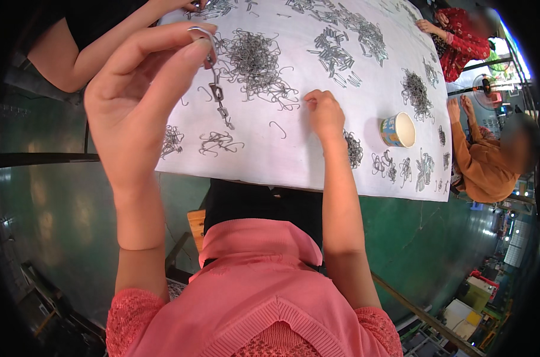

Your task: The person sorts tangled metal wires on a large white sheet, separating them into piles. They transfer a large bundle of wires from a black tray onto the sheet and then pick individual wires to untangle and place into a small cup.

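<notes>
My left hand [145, 101] is raised close to the camera, thumb and forefinger pinching a bent metal hook [201, 31]. Several small metal links [217, 92] hang from it in a short chain over the white-covered table [317, 157]. My right hand [325, 116] is at the table, its fingers curled together; whatever may be in them is hidden. Just left of it spreads a large tangled pile of wire hooks [252, 62]. A single wire hook [278, 128] lies apart, nearer the table's front edge.
Smaller heaps of hooks [217, 143] and metal links [335, 53] dot the cloth. A paper cup [396, 130] lies to the right. Another person's arm [103, 50] reaches in at far left. Two people, in red [463, 50] and brown [487, 163], sit at the right side.
</notes>
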`<state>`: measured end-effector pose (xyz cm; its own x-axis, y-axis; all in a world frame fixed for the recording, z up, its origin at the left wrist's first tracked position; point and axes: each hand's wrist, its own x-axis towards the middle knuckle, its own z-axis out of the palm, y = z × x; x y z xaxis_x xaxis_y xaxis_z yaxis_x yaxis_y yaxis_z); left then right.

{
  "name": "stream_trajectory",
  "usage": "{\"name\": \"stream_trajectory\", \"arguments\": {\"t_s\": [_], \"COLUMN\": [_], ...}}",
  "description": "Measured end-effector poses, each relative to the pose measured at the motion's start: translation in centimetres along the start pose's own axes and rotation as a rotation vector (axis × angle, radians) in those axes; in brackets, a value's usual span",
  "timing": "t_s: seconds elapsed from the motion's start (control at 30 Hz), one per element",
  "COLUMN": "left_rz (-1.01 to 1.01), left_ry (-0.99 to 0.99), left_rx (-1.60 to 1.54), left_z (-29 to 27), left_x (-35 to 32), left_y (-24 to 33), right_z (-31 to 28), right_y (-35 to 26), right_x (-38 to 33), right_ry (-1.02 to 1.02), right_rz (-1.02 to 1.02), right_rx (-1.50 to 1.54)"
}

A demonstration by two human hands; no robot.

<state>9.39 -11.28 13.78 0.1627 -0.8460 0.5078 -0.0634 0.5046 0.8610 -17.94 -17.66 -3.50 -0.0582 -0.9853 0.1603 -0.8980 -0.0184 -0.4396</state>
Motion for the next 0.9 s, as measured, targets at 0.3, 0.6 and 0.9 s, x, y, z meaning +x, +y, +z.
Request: {"name": "stream_trajectory", "arguments": {"t_s": [0.3, 0.6, 0.9], "left_rz": [-0.020, 0.001, 0.073], "left_ry": [-0.094, -0.153, -0.173], "left_rx": [-0.057, -0.127, 0.003], "left_z": [0.8, 1.4, 1.1], "left_x": [0.9, 4.0, 6.4], "left_y": [0.2, -1.6, -1.6], "right_z": [0.2, -1.0, 2.2], "right_y": [0.1, -1.0, -7.2], "right_x": [0.6, -0.7, -6.1], "right_ry": [-0.226, -0.287, -0.316], "right_rz": [-0.076, 0.055, 0.127], "right_rx": [0.045, -0.080, 0.748]}}
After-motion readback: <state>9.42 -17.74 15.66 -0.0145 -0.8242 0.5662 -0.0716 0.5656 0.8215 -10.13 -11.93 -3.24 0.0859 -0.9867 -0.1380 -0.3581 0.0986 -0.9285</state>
